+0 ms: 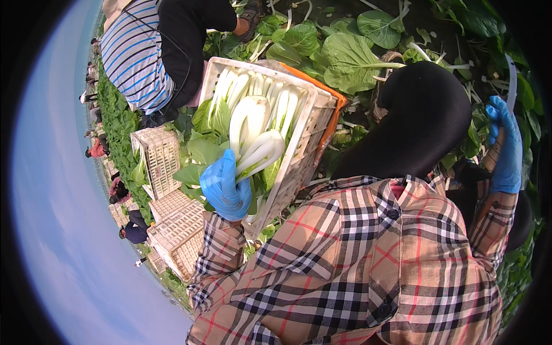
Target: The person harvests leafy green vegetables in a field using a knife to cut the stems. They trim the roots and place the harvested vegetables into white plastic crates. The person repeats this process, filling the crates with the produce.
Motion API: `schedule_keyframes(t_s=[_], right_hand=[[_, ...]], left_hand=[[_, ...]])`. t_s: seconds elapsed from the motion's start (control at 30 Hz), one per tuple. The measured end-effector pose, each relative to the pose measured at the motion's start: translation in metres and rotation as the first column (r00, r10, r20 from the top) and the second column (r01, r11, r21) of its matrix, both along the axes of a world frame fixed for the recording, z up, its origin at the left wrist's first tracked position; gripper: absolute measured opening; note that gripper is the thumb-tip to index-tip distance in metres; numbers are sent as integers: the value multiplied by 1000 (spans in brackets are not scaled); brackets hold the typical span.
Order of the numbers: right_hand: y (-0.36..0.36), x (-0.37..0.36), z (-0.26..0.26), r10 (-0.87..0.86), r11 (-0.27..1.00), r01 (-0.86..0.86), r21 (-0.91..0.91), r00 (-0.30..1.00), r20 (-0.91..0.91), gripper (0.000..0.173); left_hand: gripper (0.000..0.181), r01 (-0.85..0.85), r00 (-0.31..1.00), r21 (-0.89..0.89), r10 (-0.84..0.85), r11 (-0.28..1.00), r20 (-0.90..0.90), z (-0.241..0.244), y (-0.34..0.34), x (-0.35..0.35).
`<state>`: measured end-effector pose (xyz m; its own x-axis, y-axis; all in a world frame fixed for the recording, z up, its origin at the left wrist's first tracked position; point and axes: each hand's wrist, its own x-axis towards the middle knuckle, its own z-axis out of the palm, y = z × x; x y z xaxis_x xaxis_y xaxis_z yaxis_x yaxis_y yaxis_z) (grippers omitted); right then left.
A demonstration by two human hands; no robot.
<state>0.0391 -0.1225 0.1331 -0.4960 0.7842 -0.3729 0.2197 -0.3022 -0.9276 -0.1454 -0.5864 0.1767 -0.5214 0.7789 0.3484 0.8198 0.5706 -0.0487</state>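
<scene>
My left hand (226, 187), in a blue disposable glove, grips a head of bok choy (263, 148) by its leafy end, its white stalks pointing away over a plastic crate (297, 148). Another bok choy head (252, 114) lies just beyond it, on top of the packed rows in the crate; whether my fingers also touch it is hidden. Far to the right, my right hand (504, 144), also blue-gloved, is closed around a knife (511, 82). Its pale, slightly curved blade points away from me, over leaves.
Orange material (332, 120) lines the crate's right side. A person in a striped shirt (133, 56) sits beyond the crate. More lattice crates (177, 241) stand at left, with other people farther off. Cut leaves (349, 60) litter the soil; my black-clad knee (427, 112) rises between my hands.
</scene>
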Motion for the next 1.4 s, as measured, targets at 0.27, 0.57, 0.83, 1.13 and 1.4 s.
schedule_keyframes(t_s=[0.27, 0.57, 0.83, 1.13, 1.4], right_hand=[[10, 27, 2, 61, 998, -61, 7, 991, -118, 34], [-32, -3, 84, 303, 919, -254, 300, 944, -129, 37], [-61, -75, 103, 569, 723, -689, -57, 640, -517, 54], [-81, -57, 90, 683, 683, -729, -33, 655, -323, 49], [-69, -49, 68, 457, -33, -109, 993, 882, 112, 22]], left_hand=[[55, 40, 999, 86, -40, 996, -1, 9, 39, 6], [56, 28, 972, 324, -101, 946, 211, 25, 111, 8], [67, -92, 705, 401, -225, 911, 673, 31, 171, 35], [57, 46, 137, 229, -233, 972, 963, 19, 178, 21], [48, -124, -30, 214, -219, 969, 975, 12, 185, 26]])
